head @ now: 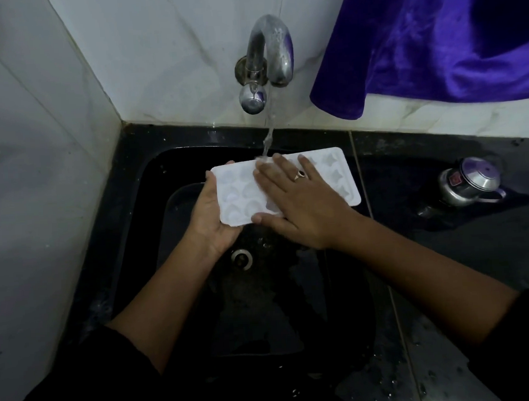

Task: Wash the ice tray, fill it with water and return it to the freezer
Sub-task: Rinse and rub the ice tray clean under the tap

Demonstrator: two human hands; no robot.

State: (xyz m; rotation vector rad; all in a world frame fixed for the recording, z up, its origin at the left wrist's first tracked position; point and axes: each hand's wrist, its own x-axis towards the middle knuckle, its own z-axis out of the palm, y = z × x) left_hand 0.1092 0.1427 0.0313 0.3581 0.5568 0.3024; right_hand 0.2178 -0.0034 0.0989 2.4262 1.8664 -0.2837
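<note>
White plastic ice tray (332, 172) is sitting right under the running tap (269, 51), held over the black sink (133, 182), with the stream landing on its far edge near the middle. Left hand (210, 217) is curled around the tray's left end, gripping it from underneath with the thumb on the rim. Right hand (300, 204) is flat and open, palm down across the middle of the tray, fingers spread, looks like it's rubbing the compartments. There's a ring (300, 174) on that hand.

So progress-wise I'd say we're at the very first bit, the washing. Can't tell if any soap is involved, I don't see suds. Filling it properly hasn't happened yet as far as I can judge, and the freezer isn't in view at all, so that whole trip is left to do.

Off to the right on the wet black table there's a small metal pot (467, 183) with a lid. It has a red sticker on it but it's way too small and blurry to read. No other writing or brands anywhere that I can make out. Purple cloth (432, 38) hangs top right.
</note>
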